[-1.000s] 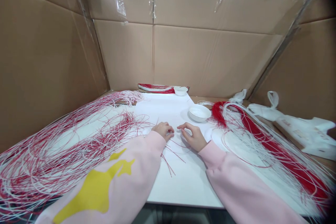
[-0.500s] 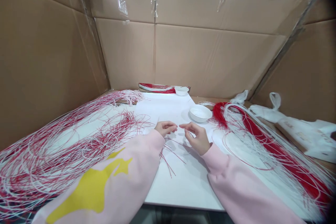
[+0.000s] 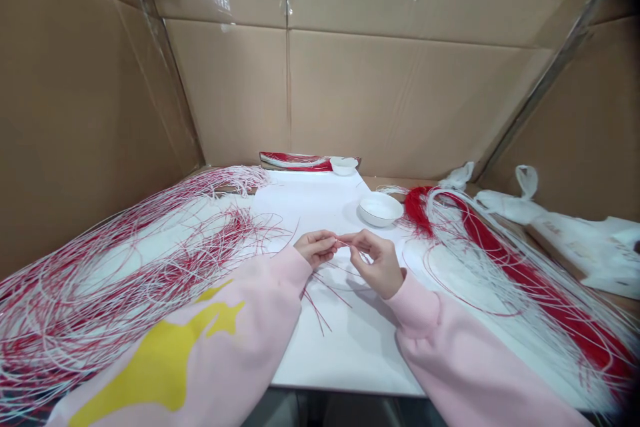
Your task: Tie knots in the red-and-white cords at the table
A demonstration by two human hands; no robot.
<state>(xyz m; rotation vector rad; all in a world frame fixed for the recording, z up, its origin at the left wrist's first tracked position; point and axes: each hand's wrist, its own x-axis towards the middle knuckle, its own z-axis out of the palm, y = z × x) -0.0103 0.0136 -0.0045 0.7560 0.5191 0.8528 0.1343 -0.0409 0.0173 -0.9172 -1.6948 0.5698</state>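
My left hand (image 3: pixel 315 248) and my right hand (image 3: pixel 377 261) meet above the middle of a white sheet (image 3: pixel 315 213). Between their fingertips they pinch a thin, pale red strand (image 3: pixel 340 241), which is too fine to show much detail. A few short red strands (image 3: pixel 313 303) lie on the sheet below my left wrist. A large tangle of red-and-white cords (image 3: pixel 130 267) spreads to the left of my left hand. To the right of my right hand lies a long bundle of red and white cords (image 3: pixel 505 267). Pink sleeves cover both forearms.
A white bowl (image 3: pixel 380 208) stands just beyond my right hand. Farther back are a small white dish (image 3: pixel 343 165) and a red-and-white bundle (image 3: pixel 295 161). White plastic bags (image 3: pixel 575 240) lie at right, and cardboard walls (image 3: pixel 400 100) surround the table.
My hands have come together from a small gap, and their fingertips now pinch the thin strand. The view has also tilted slightly, shifting the scene upward.
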